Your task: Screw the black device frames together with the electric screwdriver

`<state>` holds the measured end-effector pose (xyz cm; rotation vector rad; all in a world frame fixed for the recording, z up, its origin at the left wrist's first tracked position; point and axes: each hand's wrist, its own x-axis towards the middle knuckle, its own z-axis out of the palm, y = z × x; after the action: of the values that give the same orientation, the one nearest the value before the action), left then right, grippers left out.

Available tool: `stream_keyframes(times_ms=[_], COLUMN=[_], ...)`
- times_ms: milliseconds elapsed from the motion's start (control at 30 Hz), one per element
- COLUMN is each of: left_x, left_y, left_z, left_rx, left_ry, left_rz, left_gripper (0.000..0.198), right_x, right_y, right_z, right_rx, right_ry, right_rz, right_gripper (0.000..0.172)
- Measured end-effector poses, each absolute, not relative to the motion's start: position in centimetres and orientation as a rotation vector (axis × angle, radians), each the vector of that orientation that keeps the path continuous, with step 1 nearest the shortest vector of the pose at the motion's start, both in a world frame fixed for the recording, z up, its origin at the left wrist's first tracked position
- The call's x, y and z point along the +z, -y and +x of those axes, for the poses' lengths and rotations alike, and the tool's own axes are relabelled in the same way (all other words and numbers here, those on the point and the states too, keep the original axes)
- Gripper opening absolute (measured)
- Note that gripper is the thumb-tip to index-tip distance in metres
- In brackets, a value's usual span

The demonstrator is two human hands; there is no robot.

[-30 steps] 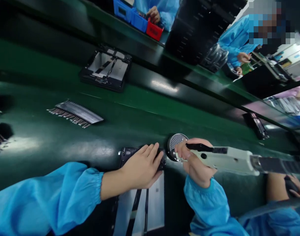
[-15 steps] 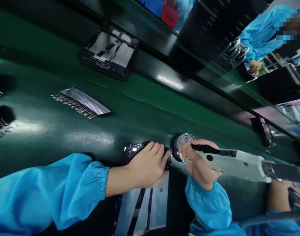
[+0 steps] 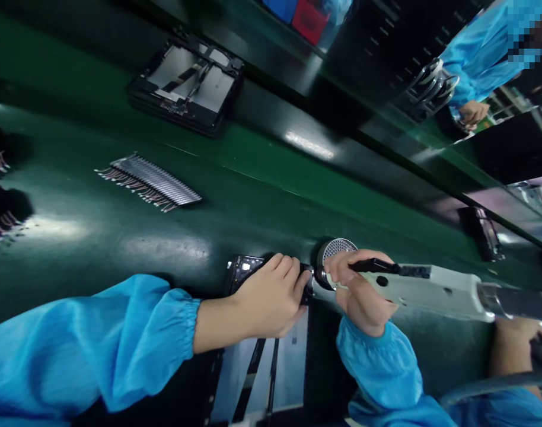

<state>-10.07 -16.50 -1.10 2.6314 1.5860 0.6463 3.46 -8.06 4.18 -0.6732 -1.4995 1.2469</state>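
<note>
Tablet point(image 3: 265, 370) lies black-framed, silvery inside, crossed by dark ribbons point(image 3: 252, 373); left hand point(image 3: 271, 296) half-curled over it, grip unclear; right hand point(image 3: 364, 296) wrapped round electric screwdriver point(image 3: 435, 290).

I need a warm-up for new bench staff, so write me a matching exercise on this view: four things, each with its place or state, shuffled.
Column one
1. Left hand
2. Right hand
3. Red bin
4. Row of wired strips

Column two
A. Gripping the pale handheld tool
B. Lying on the green bench, beyond the blue left sleeve
C. Resting over the open device
D. Cut off by the picture's top edge

Pairs: 1-C, 2-A, 3-D, 4-B
</note>
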Motion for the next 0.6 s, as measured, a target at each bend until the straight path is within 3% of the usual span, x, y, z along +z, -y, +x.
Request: stream_keyframes(times_ms=[233,600], left_x=[-0.5,0.6], left_y=[16.3,15.4], left_z=[-10.5,-10.5], left_rx=[0.563,0.469], left_ry=[-1.538,-1.472], left_rz=[2.649,2.586], left_gripper=[0.054,0.042], right_x=[5.0,3.5], right_y=[7.4,5.4], right_z=[5.4,9.7], right_rx=[1.196,1.081], right_ry=[1.469,1.381], right_rz=[-0.633,-0.768], right_gripper=[0.035,0.026])
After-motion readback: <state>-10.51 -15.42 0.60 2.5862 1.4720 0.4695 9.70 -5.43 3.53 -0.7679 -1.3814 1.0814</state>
